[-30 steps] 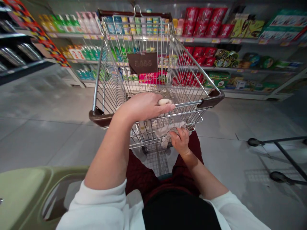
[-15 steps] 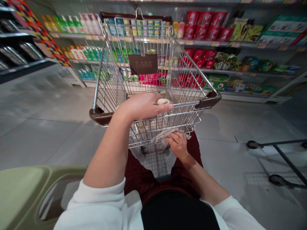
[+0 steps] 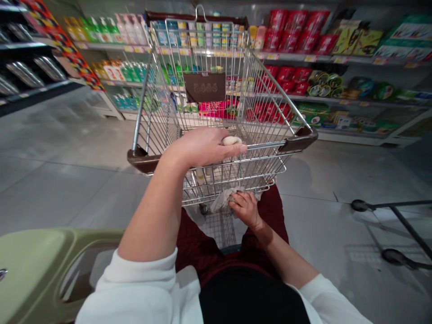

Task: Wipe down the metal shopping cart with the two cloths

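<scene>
Cloth (image 3: 221,201), pale grey and crumpled, is pressed against the lower back edge of the silver wire shopping cart (image 3: 162,117), just under the basket and in front of the person's dark red trousers (image 3: 195,252). The cart has a metal handle bar (image 3: 266,145) with brown plastic ends, and a brown sign (image 3: 204,87) hangs on the far wall of the basket. It stands on a grey tiled floor (image 3: 67,166) in a shop. Long shelves (image 3: 303,58) with red tins, green boxes and coloured bottles are behind it, and a pale green plastic piece (image 3: 30,261) is at the lower left. The right hand (image 3: 245,208) has its grip closed on the cloth, fingers bent into it. The left hand (image 3: 202,146) lies on the handle bar, its grip curled over it.
</scene>
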{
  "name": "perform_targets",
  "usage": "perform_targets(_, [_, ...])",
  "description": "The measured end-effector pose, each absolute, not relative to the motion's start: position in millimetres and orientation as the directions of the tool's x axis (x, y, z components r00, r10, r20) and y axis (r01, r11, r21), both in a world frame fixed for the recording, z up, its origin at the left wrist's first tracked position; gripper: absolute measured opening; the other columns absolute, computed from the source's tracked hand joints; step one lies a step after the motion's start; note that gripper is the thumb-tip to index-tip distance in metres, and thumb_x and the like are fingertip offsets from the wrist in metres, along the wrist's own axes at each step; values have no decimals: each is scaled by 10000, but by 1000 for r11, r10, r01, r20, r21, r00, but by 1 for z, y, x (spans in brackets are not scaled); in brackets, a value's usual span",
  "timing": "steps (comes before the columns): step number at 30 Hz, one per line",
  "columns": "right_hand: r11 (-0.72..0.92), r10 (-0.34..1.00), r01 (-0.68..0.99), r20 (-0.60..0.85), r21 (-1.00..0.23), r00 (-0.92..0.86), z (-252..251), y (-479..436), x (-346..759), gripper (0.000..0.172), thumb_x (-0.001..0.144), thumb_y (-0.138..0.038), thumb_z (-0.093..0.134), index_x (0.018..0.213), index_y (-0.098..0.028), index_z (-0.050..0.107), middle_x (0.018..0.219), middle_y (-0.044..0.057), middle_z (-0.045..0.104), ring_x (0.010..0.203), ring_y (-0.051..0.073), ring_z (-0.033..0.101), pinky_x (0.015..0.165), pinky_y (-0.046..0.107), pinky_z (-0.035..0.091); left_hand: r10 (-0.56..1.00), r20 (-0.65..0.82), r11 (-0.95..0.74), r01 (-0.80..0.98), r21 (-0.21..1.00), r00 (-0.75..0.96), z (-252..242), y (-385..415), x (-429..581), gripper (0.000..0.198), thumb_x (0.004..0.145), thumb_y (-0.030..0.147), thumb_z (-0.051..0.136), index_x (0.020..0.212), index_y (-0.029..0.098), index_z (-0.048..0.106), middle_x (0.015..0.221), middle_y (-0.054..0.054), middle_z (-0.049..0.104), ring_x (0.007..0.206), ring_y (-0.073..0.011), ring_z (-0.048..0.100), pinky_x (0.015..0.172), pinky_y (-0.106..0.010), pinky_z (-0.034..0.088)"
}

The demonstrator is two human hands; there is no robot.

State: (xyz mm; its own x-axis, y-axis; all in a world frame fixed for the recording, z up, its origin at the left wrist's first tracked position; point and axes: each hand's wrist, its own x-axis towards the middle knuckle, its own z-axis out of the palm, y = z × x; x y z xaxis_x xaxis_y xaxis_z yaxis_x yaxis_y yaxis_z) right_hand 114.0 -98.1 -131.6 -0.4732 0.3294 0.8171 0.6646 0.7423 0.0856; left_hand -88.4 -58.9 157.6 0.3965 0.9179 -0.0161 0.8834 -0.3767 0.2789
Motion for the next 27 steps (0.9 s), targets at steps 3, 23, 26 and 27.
perform_targets(3, [695, 333, 717, 864, 46, -378, -104, -94, 127, 157, 876, -123, 631, 821, -254, 697, 1122, 11, 716, 1101, 164, 582, 1029, 354, 426, 918, -16, -376, 881, 286, 397, 158, -59, -88, 642, 851, 769, 380, 906, 195, 661, 848, -55, 693, 726, -178, 579, 648, -272, 362])
perform_targets(23, [481, 472, 871, 866, -94, -167, -113, -77, 185, 186, 907, -148, 516, 891, -205, 692, 1241, 98, 623, 1278, 219, 524, 1061, 374, 475, 919, -39, -368, 887, 279, 393, 160, -59, -87, 630, 840, 764, 389, 908, 202, 665, 825, -52, 675, 730, -192, 572, 665, -291, 370])
perform_targets(26, [425, 531, 886, 843, -183, -81, -119, -61, 193, 208, 917, -184, 490, 988, -189, 685, 1399, 131, 537, 1356, 254, 464, 1107, 441, 441, 919, -32, -372, 889, 268, 394, 160, -59, -87, 637, 843, 767, 377, 899, 200, 661, 817, -51, 672, 732, -190, 568, 664, -285, 366])
perform_targets(27, [429, 542, 881, 837, -199, -75, -127, -59, 194, 226, 918, -201, 487, 1031, -187, 683, 1393, 136, 542, 1356, 259, 465, 1108, 457, 442, 919, -32, -371, 890, 266, 393, 160, -59, -87, 640, 843, 769, 374, 904, 200, 660, 820, -51, 672, 734, -190, 568, 663, -284, 366])
